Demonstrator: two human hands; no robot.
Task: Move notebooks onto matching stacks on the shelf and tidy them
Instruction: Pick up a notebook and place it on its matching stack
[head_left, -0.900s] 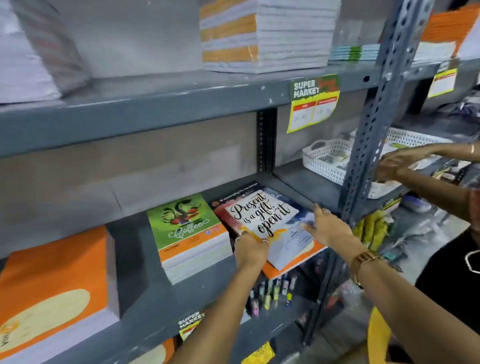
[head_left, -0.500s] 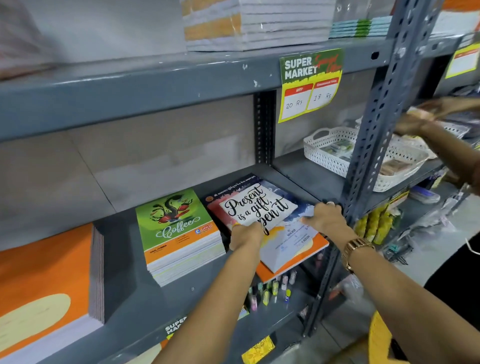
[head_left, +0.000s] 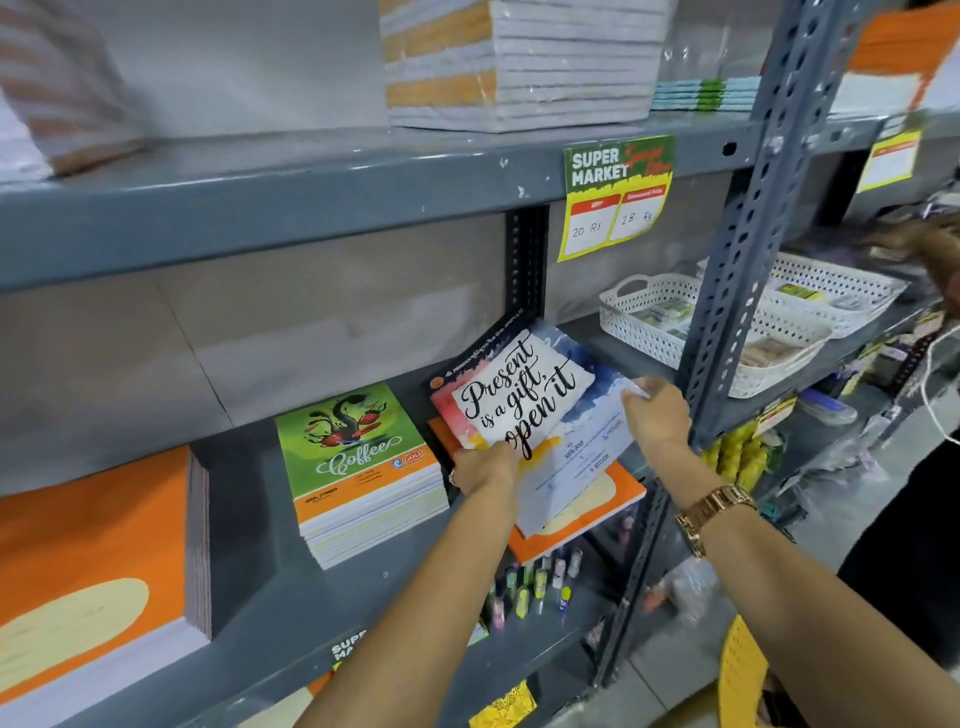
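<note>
I am facing a grey metal shelf (head_left: 249, 597) with both bare arms reaching forward. My left hand (head_left: 485, 467) is closed around the near edge of a notebook with the words "Present is a gift, open it" (head_left: 511, 387) on its cover, fingers curled under and thumb on top. My right hand (head_left: 655, 415), with a gold watch (head_left: 714, 512) on its wrist, pinches the right corner of the same bundle, where a pale blue-and-white cover (head_left: 576, 462) shows beneath the lettered one. The notebooks I hold are tilted, their far edge raised toward the back of the shelf, and they sit above an orange notebook (head_left: 587, 514) lying flat at the shelf's front right. Just to the left stands a neat stack of green "Coffee" notebooks (head_left: 358, 467), apart from my hands. Farther left is a tall stack of orange notebooks (head_left: 93, 566). A yellow and green price tag (head_left: 615, 197) hangs from the shelf above, which bears more stacked notebooks (head_left: 519, 62). To the right, past a perforated upright post (head_left: 748, 239), sit white plastic baskets (head_left: 660, 322).
</note>
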